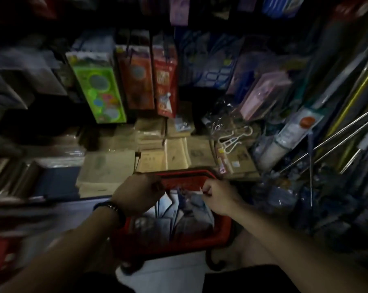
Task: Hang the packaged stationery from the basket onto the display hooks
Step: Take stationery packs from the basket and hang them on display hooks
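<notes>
Two curled hands at the red basket (186, 176) rim: right hand (218, 197) pinches a packet (197, 203), left hand (136, 193) unclear.

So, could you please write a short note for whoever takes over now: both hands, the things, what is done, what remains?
Left hand: over the red basket, fingers curled at its far wall; too dark to tell its grip.
Right hand: pinches the top of one of the packages in the basket.
Done: none seen lifted out yet.
Left to do: lift each package and hang it among the hanging packs above.
</notes>
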`<state>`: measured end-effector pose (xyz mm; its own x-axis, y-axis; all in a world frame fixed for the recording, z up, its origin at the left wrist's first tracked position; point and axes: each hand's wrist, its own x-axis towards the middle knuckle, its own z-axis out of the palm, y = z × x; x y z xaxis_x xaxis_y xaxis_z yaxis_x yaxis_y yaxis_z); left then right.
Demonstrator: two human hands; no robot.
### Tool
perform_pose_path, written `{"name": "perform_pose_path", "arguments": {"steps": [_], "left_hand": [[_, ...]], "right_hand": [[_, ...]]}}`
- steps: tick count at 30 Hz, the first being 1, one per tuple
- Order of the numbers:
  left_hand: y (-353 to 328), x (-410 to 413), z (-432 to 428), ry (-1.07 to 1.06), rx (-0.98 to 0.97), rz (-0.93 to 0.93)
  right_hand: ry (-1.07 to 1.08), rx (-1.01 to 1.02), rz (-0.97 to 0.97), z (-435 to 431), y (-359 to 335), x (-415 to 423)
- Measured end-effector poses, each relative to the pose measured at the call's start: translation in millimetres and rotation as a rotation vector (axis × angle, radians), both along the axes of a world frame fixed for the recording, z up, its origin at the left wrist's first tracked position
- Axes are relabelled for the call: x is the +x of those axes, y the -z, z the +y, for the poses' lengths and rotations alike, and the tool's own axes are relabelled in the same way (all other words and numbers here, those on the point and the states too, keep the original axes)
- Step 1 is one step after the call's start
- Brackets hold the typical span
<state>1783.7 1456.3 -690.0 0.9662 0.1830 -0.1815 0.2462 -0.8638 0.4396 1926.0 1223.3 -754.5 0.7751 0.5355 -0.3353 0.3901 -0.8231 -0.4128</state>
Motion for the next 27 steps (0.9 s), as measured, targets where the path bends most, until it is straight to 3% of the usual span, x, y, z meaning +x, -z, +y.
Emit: {"name": "perform_pose_path", "arguments": {"steps": [6, 11, 17, 23, 27], "left_hand": [[98.6, -12.9, -8.3, -0.09, -0.18, 0.203], [141.6, -5.8, -5.1, 0.06, -0.195, 0.424], [160.7, 7.8, -2.0, 0.071, -0.205, 0.43], [176.1, 14.0, -1.1, 0.045, -0.236, 0.451], [176.0, 17.5, -1.6, -0.033, -0.28, 0.44]], "right_hand": [[0.17, -0.216, 0.119, -3.7, 96.2, -13.8], [0.374, -0.302, 0.19, -5.6, 157.5, -7.4], [0.483, -0.343, 0.232, 4.2, 196.1, 8.2], [0.412, -0.333, 0.059, 9.4, 211.4, 4.8], [0.254, -0.161, -0.138, 22.8, 193.2, -11.5]]}}
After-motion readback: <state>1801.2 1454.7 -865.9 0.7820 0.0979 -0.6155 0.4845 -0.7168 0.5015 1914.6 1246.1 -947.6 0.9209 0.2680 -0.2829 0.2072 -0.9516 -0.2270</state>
